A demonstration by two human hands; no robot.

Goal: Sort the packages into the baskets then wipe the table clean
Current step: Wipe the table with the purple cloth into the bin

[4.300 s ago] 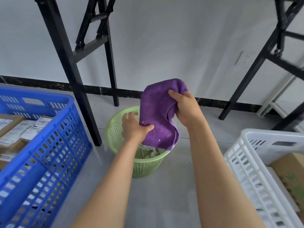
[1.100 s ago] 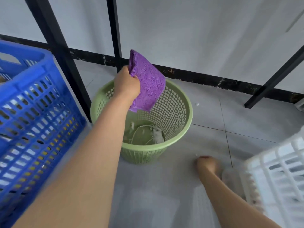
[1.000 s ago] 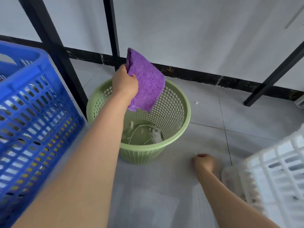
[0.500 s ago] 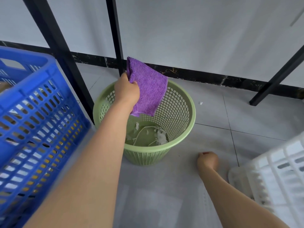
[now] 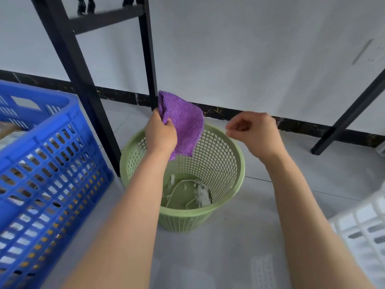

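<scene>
Up off the floor tiles the right hand (image 5: 254, 134) is coming, now hovering over the right side of the green wastebasket (image 5: 239, 163), where half a second ago it was down on the floor beside it. Closest to me, both bare forearms are reaching forward between a blue crate (image 5: 52, 163) on the left, with cardboard packages (image 5: 8, 130) showing blurrily inside it, and a white crate (image 5: 362, 232) poking in at the lower right. Further out, the left hand (image 5: 160, 136) is gripping a folded purple cloth (image 5: 183, 124) by one edge, fingers wrapped round it, and the cloth is hanging above the wastebasket's open mouth. The right hand's fingers are curling in with the thumb meeting the fingertips; whether anything tiny is pinched there I cannot tell. White scraps (image 5: 200, 192) are lying on the wastebasket's bottom. Behind it, black metal legs (image 5: 68, 65) are standing in front of a dark baseboard (image 5: 239, 113) and a white wall (image 5: 250, 49).
</scene>
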